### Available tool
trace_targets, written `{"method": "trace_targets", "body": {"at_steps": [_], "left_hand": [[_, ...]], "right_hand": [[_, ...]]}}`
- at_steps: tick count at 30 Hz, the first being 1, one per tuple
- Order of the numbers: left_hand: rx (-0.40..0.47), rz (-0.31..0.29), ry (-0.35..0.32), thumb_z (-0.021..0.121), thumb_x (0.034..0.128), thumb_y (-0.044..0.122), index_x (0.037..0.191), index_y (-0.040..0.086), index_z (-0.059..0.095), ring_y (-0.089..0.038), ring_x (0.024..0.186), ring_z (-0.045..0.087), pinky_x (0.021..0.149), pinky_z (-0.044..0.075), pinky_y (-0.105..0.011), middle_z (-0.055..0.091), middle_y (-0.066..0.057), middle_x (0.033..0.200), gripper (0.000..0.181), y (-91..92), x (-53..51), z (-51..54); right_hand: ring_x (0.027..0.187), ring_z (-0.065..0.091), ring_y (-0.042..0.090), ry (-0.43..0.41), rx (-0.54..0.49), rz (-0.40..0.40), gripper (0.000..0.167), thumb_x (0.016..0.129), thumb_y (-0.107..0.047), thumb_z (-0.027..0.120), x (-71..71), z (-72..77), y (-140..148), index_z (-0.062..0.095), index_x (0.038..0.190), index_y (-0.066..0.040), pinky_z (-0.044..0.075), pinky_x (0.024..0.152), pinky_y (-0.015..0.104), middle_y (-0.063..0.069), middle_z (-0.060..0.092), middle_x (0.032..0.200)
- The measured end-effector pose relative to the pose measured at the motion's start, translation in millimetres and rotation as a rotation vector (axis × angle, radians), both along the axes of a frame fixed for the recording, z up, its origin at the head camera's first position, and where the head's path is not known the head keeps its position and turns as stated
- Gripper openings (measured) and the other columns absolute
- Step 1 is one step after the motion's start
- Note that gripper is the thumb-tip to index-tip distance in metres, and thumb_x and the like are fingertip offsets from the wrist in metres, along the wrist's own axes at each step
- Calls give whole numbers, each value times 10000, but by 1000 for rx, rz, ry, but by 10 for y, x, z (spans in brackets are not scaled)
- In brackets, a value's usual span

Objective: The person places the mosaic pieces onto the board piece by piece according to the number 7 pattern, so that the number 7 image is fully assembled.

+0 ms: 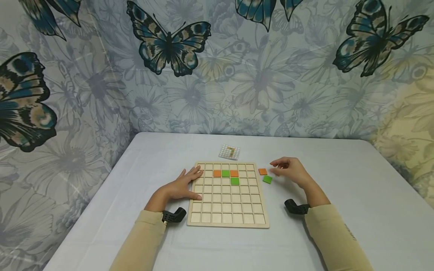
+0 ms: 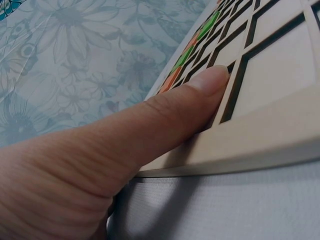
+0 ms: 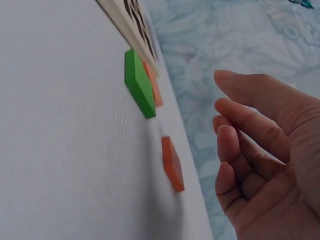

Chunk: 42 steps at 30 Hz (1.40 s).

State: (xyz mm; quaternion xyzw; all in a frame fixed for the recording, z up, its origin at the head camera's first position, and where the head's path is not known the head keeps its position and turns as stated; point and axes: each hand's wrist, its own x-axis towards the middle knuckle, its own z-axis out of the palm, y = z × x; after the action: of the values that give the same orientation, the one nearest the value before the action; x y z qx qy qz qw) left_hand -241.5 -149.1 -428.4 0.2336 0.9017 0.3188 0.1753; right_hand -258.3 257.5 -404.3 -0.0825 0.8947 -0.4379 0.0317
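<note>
A wooden grid board (image 1: 217, 220) lies on the table. Set in its upper cells are orange tiles (image 1: 217, 173) and green tiles (image 1: 234, 181). My left hand (image 1: 179, 186) rests spread on the board's left edge; its thumb (image 2: 185, 105) touches the grid. Hovering right of the board, my right hand (image 1: 289, 171) has loosely bent fingers with nothing seen between them. Beside it on the cloth are a loose green tile (image 1: 267, 179) and an orange tile (image 1: 262, 171). The right wrist view shows another orange tile (image 3: 172, 165) closer to that hand.
A small pattern card (image 1: 229, 152) with a printed grid lies beyond the board's far edge. White cloth (image 1: 169, 150) covers the table. Butterfly-patterned fabric (image 1: 264, 86) hangs behind it. Each wrist wears a black camera band (image 1: 296, 207).
</note>
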Motion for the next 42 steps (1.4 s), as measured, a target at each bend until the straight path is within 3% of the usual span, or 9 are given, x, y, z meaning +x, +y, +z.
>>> {"method": "trace_targets", "body": {"at_steps": [5,13,30,42], "left_hand": [[9,-19,10,786,717,390,1495,157,218,-286,1451,-102,1172,-87,-514,19,-8,1589,991,-4,-10,5],[11,-24,15,786,720,382,1494,149,218,-285,1453,-92,1172,-94,-507,21,-20,1589,988,4,-13,12],[7,-19,13,785,722,379,1492,147,229,-307,1447,-108,1172,-81,-519,26,-15,1589,978,9,3,21],[5,-26,13,787,722,372,1492,125,218,-278,1456,-72,1175,-94,-496,19,-32,1589,990,-5,-2,22]], "right_hand": [[710,551,149,3,18,-25,392,826,-244,711,0,-28,76,650,1118,11,456,583,235,107,658,814],[758,511,95,-8,40,-82,456,818,-272,719,14,-75,153,631,1148,30,457,625,214,150,616,1028],[720,495,96,20,103,-92,339,801,-145,721,7,-167,217,653,1057,66,449,582,177,107,634,894],[664,469,115,69,59,-73,346,761,-206,762,24,-201,211,671,962,60,406,537,200,48,585,757]]}}
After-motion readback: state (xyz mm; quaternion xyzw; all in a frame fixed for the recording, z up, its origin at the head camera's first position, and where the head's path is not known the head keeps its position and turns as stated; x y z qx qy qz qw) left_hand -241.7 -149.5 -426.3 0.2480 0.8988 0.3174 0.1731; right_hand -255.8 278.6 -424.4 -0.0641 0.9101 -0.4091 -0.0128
